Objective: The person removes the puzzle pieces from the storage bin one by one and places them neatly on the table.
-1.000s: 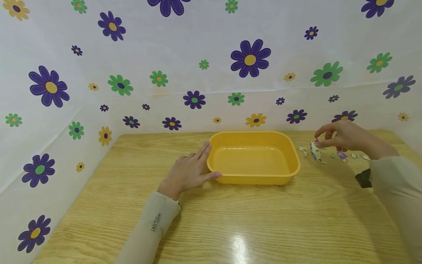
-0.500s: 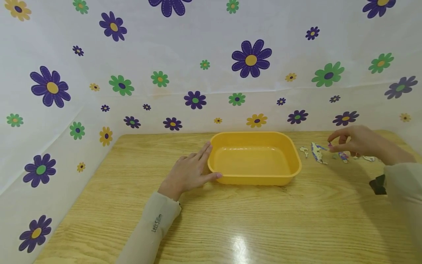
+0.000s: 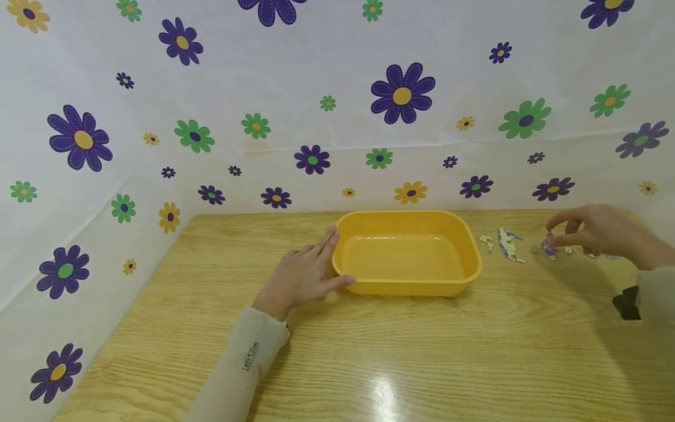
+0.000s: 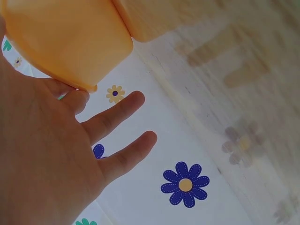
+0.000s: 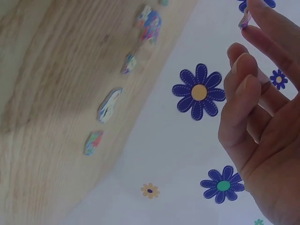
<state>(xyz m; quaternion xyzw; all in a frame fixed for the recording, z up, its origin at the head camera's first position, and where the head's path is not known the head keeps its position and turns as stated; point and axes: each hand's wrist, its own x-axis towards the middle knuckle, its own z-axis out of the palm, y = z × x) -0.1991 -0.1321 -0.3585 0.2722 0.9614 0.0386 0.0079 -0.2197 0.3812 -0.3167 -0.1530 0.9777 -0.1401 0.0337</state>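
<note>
At the left end of a yellow plastic tray (image 3: 406,288), my left hand (image 3: 300,275) rests with fingers along the rim and the thumb over the front edge. The left wrist view shows this hand (image 4: 51,136) with two fingers stretched out and others touching the tray rim (image 4: 87,87). My right hand (image 3: 598,231) is raised over the table's far right. Between its thumb and forefinger it pinches a small flat pink-and-purple piece (image 5: 244,19), shaped like an irregular jigsaw piece. Its other fingers (image 5: 246,108) curl loosely.
Several small irregular flat pieces lie in a row right of the tray, among them a long pale one (image 3: 508,245) and a small pale one (image 3: 487,241). A multicoloured piece (image 5: 150,24) lies below my right hand. A flowered white cloth (image 3: 337,117) hangs behind the wooden table (image 3: 337,351).
My right hand has moved to the right along the row, away from the long pale piece, still pinching the small piece. My left hand has stayed on the tray.
</note>
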